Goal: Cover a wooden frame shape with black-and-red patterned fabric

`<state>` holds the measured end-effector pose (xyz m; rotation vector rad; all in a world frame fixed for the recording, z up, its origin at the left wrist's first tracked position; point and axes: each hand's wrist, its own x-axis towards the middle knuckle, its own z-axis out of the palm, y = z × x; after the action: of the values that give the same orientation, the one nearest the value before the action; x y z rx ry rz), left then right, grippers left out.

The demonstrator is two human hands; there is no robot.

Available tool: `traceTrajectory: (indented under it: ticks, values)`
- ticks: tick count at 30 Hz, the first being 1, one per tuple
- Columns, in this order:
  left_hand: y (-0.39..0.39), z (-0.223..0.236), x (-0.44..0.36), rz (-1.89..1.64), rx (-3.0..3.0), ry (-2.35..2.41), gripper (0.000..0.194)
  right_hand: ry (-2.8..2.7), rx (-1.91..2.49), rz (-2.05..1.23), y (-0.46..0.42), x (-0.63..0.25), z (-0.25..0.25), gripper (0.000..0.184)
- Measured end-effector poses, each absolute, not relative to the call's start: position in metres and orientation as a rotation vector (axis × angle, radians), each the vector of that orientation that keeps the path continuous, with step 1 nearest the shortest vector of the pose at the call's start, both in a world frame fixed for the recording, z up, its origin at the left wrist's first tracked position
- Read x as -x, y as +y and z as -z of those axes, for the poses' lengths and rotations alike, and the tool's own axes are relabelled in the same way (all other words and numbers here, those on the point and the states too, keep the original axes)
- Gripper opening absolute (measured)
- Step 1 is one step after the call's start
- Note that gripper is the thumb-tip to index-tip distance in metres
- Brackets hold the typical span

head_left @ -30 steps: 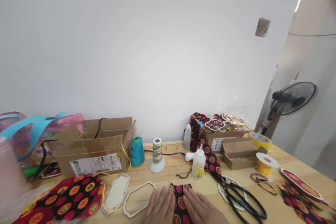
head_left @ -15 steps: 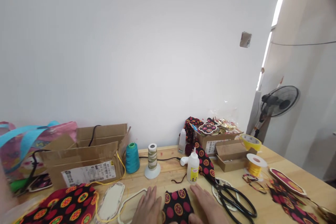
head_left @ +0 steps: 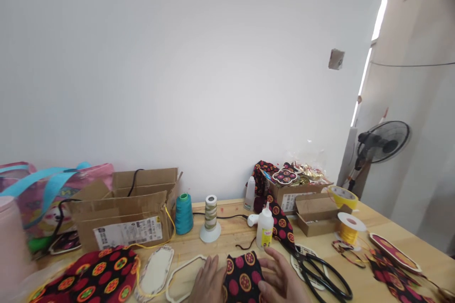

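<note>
A black cloth piece with red and orange round motifs lies between my two hands at the bottom of the view. My left hand rests along its left edge, fingers stretched out. On the other side, my right hand has its fingers bent against the cloth's right edge, the thumb on top. A white glue bottle with a yellow label stands just behind the right hand. Black-handled scissors lie to its right, over a pale cut-out shape. A white outline frame lies left of my left hand.
Patterned cloth and a pale oblong panel lie at left. Behind are an open carton, a teal thread cone and a patterned spool. At right are a filled box, small carton, tape and yellow cord spool.
My right hand's fingers have bent in, with the thumb now on the cloth's right edge. My left hand stays along the left edge. The whole view has shifted slightly.
</note>
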<state>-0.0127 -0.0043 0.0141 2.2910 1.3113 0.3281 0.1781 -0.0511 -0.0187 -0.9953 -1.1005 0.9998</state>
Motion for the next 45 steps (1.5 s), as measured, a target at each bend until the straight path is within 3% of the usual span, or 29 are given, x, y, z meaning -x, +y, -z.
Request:
traceTrajectory:
  ticks: [5,8,11,16,19,28,45]
  values:
    - [-0.004,-0.006,0.012,-0.943,-1.81,1.212,0.069,-0.782,0.894,-1.085,-0.045,-0.162,0.009,0.059]
    - [-0.003,-0.013,0.01,-1.104,-1.405,1.025,0.05,-0.693,0.813,-1.146,-0.041,-0.154,0.004,0.056]
    - [-0.002,-0.021,0.011,-1.1,-1.205,0.953,0.038,-0.737,0.76,-1.24,-0.037,-0.148,-0.001,0.049]
    - [-0.005,-0.026,0.014,-1.077,-1.084,0.982,0.039,-0.988,0.727,-1.42,-0.03,-0.147,-0.002,0.023]
    - [-0.007,-0.022,0.012,-1.121,-1.065,1.0,0.035,-1.007,0.74,-1.411,-0.031,-0.149,-0.004,0.017]
    - [-0.009,-0.015,0.009,-1.145,-1.134,0.943,0.031,-1.007,0.72,-1.456,-0.044,-0.15,-0.023,0.019]
    - [-0.014,-0.027,0.01,-1.111,-1.299,1.021,0.03,-0.992,0.718,-1.426,-0.044,-0.151,-0.013,0.017]
